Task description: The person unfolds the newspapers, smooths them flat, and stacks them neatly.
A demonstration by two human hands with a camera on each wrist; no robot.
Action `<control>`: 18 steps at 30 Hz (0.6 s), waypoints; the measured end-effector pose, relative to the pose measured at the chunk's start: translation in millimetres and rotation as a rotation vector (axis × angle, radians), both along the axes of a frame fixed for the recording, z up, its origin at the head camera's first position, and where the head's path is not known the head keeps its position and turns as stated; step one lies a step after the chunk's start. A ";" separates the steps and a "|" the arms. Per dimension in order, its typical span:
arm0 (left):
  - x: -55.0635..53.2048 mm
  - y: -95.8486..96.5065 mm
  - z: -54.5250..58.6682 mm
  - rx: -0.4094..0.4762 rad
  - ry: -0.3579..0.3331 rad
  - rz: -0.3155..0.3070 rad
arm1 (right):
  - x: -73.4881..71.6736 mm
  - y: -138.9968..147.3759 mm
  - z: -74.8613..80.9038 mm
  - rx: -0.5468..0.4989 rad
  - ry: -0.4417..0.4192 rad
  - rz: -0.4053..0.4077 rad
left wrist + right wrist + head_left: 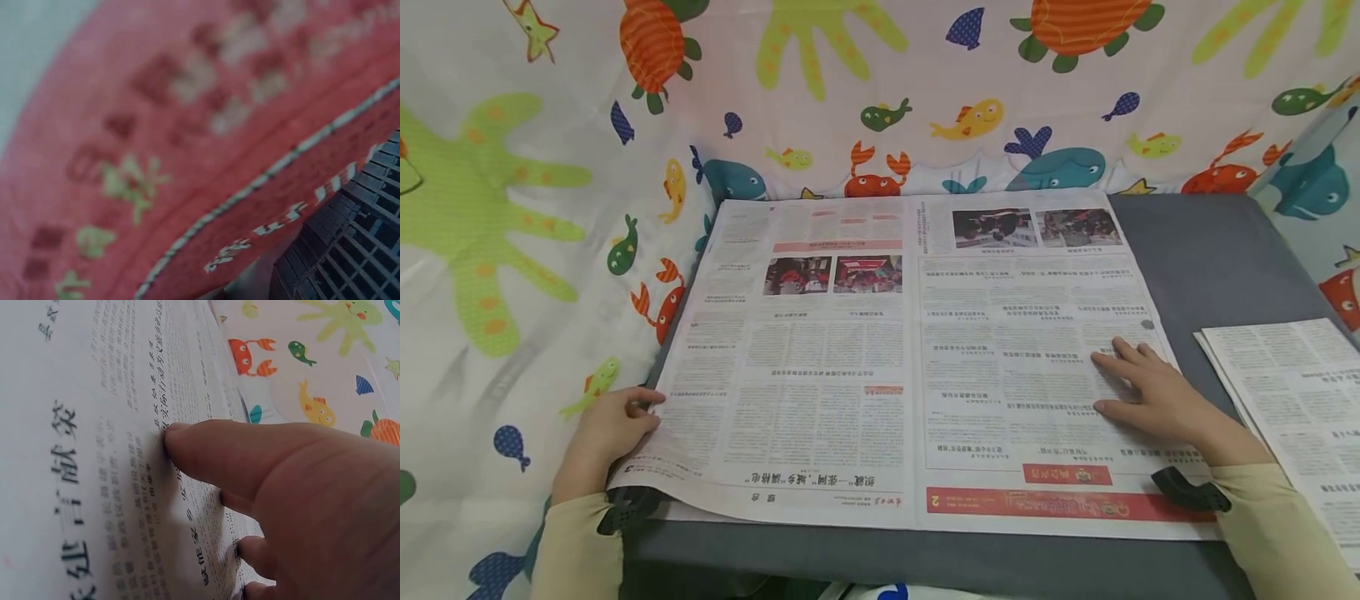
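Observation:
An open newspaper lies spread on a grey table, its print upside down in the head view. At its left edge my left hand pinches the paper between thumb and curled fingers, and the near left corner bows up off the table. A red printed part of the paper fills most of the left wrist view, and the left fingers are hidden there. My right hand rests on the right page with its fingers spread. The right wrist view shows its thumb and fingertips touching the printed sheet.
More folded newspapers lie on the right of the grey table, partly under the right forearm. A sea-animal patterned cloth hangs behind the table and along its sides. Each wrist carries a black strap.

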State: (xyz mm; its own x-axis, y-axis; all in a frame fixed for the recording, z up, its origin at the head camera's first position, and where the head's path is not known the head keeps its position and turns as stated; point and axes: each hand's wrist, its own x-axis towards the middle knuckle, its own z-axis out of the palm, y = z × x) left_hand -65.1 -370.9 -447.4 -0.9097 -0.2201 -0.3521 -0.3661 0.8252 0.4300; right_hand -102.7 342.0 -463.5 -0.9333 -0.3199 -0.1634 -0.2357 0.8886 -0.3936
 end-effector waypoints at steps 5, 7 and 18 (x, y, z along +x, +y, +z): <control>2.2 3.0 -1.5 -0.021 0.008 0.030 | 1.0 -3.0 2.2 -0.004 0.012 -0.004; 3.6 5.2 -2.4 -0.042 0.027 0.035 | 1.4 -4.0 3.2 0.000 0.019 -0.007; 16.7 21.0 14.0 -0.215 0.103 -0.024 | 0.8 -4.7 5.0 0.004 0.048 -0.003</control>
State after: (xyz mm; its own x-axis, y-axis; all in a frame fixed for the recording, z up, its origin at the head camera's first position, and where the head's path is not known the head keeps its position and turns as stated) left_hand -48.4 -349.9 -433.4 -0.9443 -0.2580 -0.2042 -0.3085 0.9099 0.2772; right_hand -102.0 337.3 -458.5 -0.9411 -0.3163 -0.1193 -0.2515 0.8909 -0.3782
